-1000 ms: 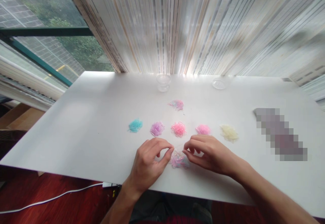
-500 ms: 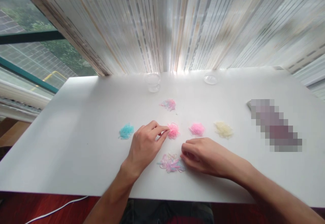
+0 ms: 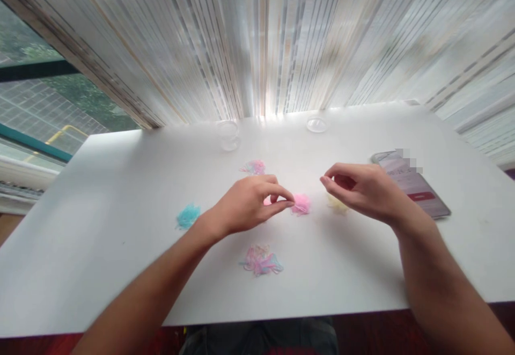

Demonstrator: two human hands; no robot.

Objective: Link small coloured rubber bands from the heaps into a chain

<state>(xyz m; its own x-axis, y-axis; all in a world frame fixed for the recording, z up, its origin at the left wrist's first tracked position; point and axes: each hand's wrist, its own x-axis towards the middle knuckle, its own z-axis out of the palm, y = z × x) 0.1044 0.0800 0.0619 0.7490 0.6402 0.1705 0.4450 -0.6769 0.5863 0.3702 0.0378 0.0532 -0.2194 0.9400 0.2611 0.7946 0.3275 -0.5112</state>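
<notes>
Small coloured rubber bands lie in separate piles on the white table. My left hand (image 3: pixel 257 202) is closed in a pinch at the left edge of the light pink pile (image 3: pixel 301 204); a thin pale band shows at its fingertips. Behind its fingers, the brighter pink pile (image 3: pixel 266 200) is mostly hidden. Over the yellow pile (image 3: pixel 337 205), partly covering it, hovers my right hand (image 3: pixel 358 189) with thumb and fingertips together; anything between them is too small to make out. A blue pile (image 3: pixel 188 216) is left of my left hand. Mixed bands (image 3: pixel 261 261) lie nearer me.
A smaller mixed pile (image 3: pixel 255 167) sits farther back. Behind it stand a clear round container (image 3: pixel 228 136) and a clear lid-like disc (image 3: pixel 317 125), close to the striped curtain (image 3: pixel 257 44). A phone (image 3: pixel 426 194) lies beyond my right hand.
My left hand has moved right, from the brighter pink pile to the light pink one. My right hand has left the near mixed pile and risen to above the yellow pile. The view has shifted slightly.
</notes>
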